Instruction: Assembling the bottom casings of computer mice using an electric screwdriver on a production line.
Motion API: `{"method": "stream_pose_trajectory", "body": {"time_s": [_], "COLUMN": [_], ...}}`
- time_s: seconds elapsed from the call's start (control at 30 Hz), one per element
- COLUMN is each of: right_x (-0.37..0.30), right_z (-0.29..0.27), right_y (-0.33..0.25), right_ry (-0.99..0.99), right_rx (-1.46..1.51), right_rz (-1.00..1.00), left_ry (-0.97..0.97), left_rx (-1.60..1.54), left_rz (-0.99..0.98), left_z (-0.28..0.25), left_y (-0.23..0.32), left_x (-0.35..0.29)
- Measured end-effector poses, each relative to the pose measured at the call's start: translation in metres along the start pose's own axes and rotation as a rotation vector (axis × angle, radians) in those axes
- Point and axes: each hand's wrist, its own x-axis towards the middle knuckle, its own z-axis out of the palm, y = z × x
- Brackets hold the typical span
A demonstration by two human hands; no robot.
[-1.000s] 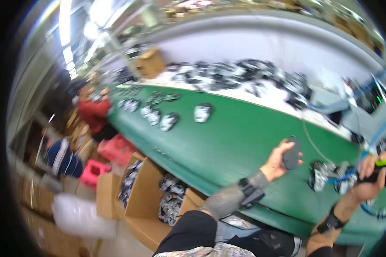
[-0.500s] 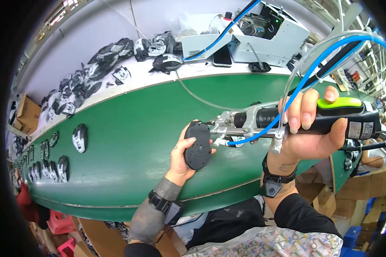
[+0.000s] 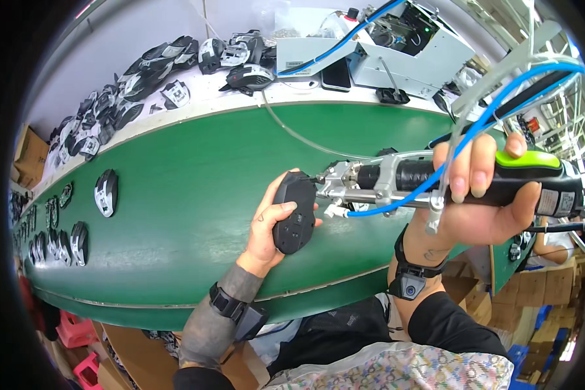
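Observation:
My left hand (image 3: 265, 224) grips a black computer mouse (image 3: 294, 218), its underside turned up toward me and its long side upright. The thumb presses on that underside while the other fingers lie behind. My right hand (image 3: 484, 188) is wrapped round a black electric screwdriver (image 3: 403, 179) with a bright green lever, held level and pointing left. Its metal nose end meets the upper right edge of the mouse; whether the bit sits in a screw hole is too small to tell. A blue air hose (image 3: 396, 207) and clear tubing run along the tool and past my right fingers.
The green conveyor belt (image 3: 195, 175) spans the bench. On its left lie a silver-black mouse shell (image 3: 106, 193), several more shells and circuit boards. Many shells crowd the white back ledge (image 3: 208, 104). A white screw feeder machine (image 3: 403, 65) and a phone (image 3: 336, 75) stand there too.
Both hands, with the mouse and screwdriver, stay joined at the upper edge. The mouse has tilted slightly. Belt items and the background appear shifted left in view.

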Motion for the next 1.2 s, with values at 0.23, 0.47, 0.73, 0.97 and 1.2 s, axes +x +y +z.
{"method": "stream_pose_trajectory", "body": {"time_s": [0.23,0.47,0.73,0.97,1.2], "right_x": [0.001,0.000,0.004,0.006,0.003], "right_z": [0.000,0.004,0.007,0.012,0.018], "right_y": [-0.007,0.006,0.004,0.006,-0.002], "right_ry": [0.044,0.032,0.047,0.049,0.068], "right_rx": [0.014,-0.010,-0.048,-0.077,0.000], "right_rz": [-0.052,-0.032,-0.025,-0.009,-0.016], "left_ry": [0.165,0.025,0.013,-0.014,0.256], "left_rx": [-0.011,-0.108,-0.137,-0.138,-0.021], "left_rz": [0.078,0.089,0.077,0.051,0.178], "left_z": [-0.008,-0.003,0.003,0.003,-0.015], "left_y": [0.007,0.008,0.010,0.012,0.023], "left_x": [0.009,0.001,0.000,0.000,0.011]}}
